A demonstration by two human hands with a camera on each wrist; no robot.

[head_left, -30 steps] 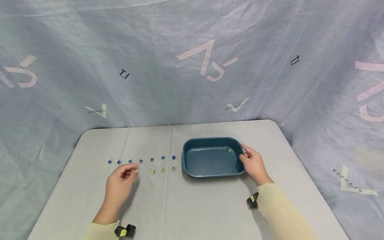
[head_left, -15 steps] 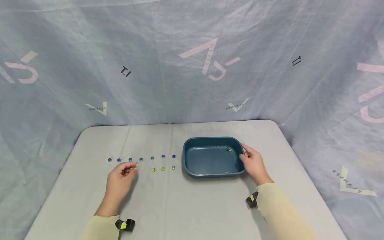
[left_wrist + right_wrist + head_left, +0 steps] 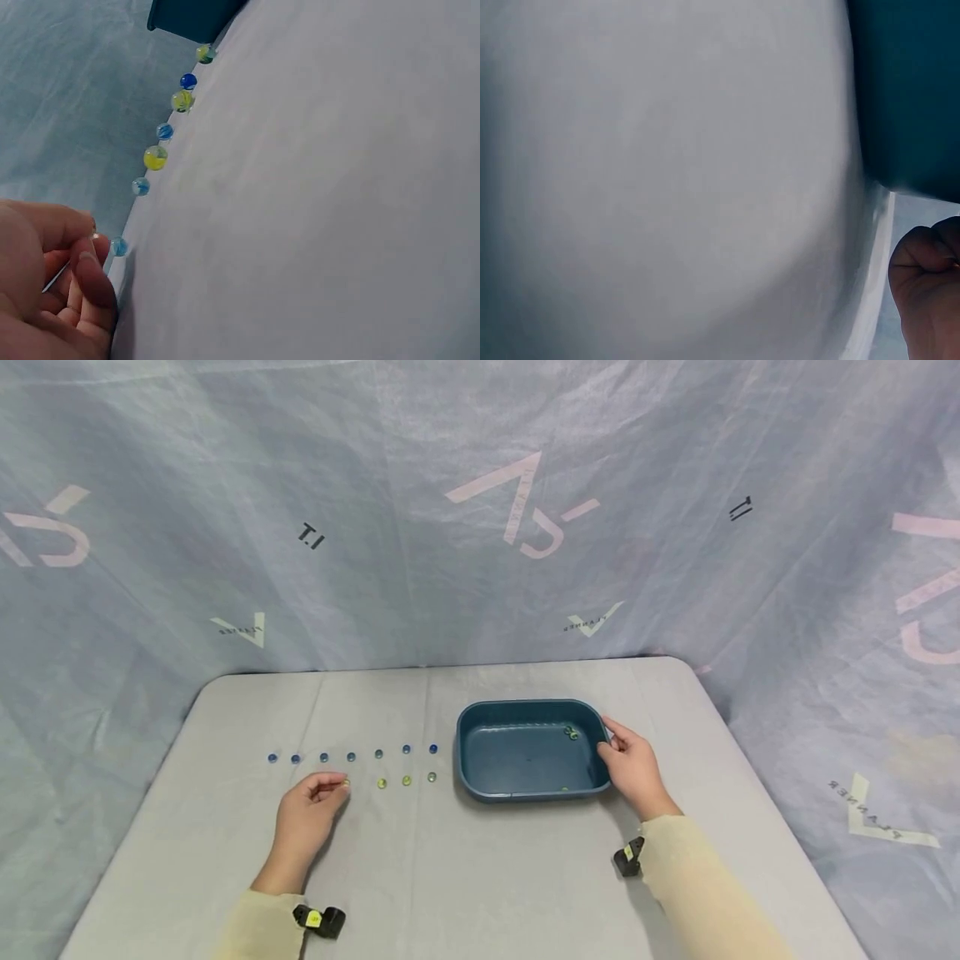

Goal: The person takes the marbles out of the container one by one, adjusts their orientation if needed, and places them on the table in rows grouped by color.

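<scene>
My left hand (image 3: 306,820) is low over the left part of the table, pinching a small yellowish glass marble (image 3: 347,783) between thumb and fingertips. In the left wrist view the fingers hide most of that marble. To its right, three yellow-green marbles (image 3: 407,781) lie in a short row. Behind them runs a longer row of several blue marbles (image 3: 351,757). My right hand (image 3: 633,770) grips the right end wall of a dark blue plastic bin (image 3: 517,798), thumb at the rim. Several greenish marbles (image 3: 572,733) lie inside the bin, mostly toward its back right.
A pale cloth covers the table (image 3: 480,885), whose rounded far edge meets a hanging grey-blue sheet (image 3: 420,543) with printed letters. Similar sheets hang at both sides. Each wrist wears a small black camera (image 3: 321,921).
My left hand has shifted slightly nearer and to the right with the marble, away from the blue row. The right hand and bin have stayed in place.
</scene>
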